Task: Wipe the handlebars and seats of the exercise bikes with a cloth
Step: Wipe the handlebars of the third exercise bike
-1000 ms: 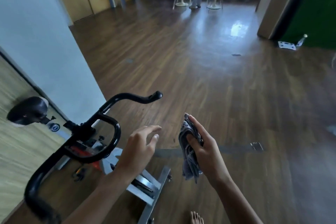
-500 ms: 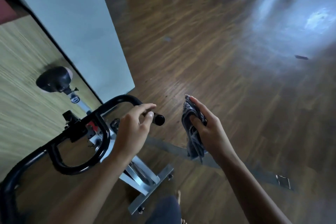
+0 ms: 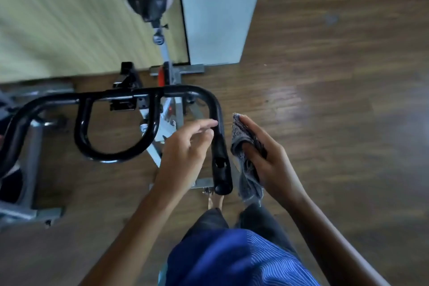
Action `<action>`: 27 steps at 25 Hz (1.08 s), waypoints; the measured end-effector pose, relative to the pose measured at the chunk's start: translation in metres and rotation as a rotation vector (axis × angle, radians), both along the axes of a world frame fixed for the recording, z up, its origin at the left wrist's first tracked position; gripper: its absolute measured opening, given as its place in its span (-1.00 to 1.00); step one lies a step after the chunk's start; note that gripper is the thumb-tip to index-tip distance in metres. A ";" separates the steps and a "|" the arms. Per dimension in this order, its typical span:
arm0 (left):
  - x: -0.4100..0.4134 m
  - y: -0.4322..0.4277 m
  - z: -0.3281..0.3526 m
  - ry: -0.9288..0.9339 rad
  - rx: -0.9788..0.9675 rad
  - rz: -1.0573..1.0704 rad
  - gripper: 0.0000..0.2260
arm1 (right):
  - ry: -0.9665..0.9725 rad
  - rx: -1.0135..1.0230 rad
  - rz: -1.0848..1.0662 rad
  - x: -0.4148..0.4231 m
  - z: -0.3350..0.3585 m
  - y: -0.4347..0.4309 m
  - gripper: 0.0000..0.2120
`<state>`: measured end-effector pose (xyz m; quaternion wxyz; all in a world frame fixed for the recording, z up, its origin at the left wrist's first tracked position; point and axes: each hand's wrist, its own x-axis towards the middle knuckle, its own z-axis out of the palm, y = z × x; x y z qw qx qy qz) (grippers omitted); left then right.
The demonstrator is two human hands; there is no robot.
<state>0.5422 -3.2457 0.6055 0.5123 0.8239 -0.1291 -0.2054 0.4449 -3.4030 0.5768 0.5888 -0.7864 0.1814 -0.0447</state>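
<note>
Zero surfaces I can call wiped from this view: no streaks or change of sheen are readable on the black handlebars (image 3: 148,94), and the cloth (image 3: 246,169) isn't clearly on anything. My read is that we're at the start of the handlebar pass on this bike. Left to do, on that judgement: the near grip (image 3: 221,165), the cross bar and inner loop, the far side running out at 9 o'clock, then the seat (image 3: 148,0), which sits at 12 o'clock from the bars and well apart from both hands. A grey frame (image 3: 30,169) at the 9 o'clock edge of view may be a second bike; too cropped to say. Left hand (image 3: 183,148) is at 9 o'clock of the near grip, fingers (image 3: 206,123) loosely extended and slightly curved. The index tip is at or touching the side of the tube, not wrapped round it, and the hand holds nothing. Right hand (image 3: 267,160) is at 3 o'clock of the same grip, its fingers (image 3: 253,127) and thumb clamped round the bunched grey cloth, whose tail hangs toward 6 o'clock. The cloth is just beside the tube; can't tell if it touches. Both forearms come in from 6 o'clock, bracketing the grip. Next move likely calls for closing the cloth onto the tube and running it along the length.
</note>
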 end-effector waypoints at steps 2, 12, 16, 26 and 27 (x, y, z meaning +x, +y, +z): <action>-0.009 -0.002 0.001 0.029 0.002 0.146 -0.79 | 0.015 0.010 0.141 0.011 -0.004 -0.014 -0.47; -0.102 -0.075 -0.006 -0.075 -0.132 1.087 -0.79 | -0.069 -0.021 0.973 0.066 -0.021 -0.102 -0.48; -0.139 -0.120 -0.001 -0.227 -0.146 1.367 -0.78 | -0.189 0.007 1.110 0.046 -0.022 -0.110 -0.50; -0.142 -0.115 -0.011 -0.348 -0.144 1.345 -0.73 | -0.643 0.120 0.997 0.000 -0.056 -0.027 -0.53; -0.142 -0.116 -0.011 -0.351 -0.171 1.349 -0.73 | -0.661 0.129 0.971 -0.002 -0.059 -0.022 -0.51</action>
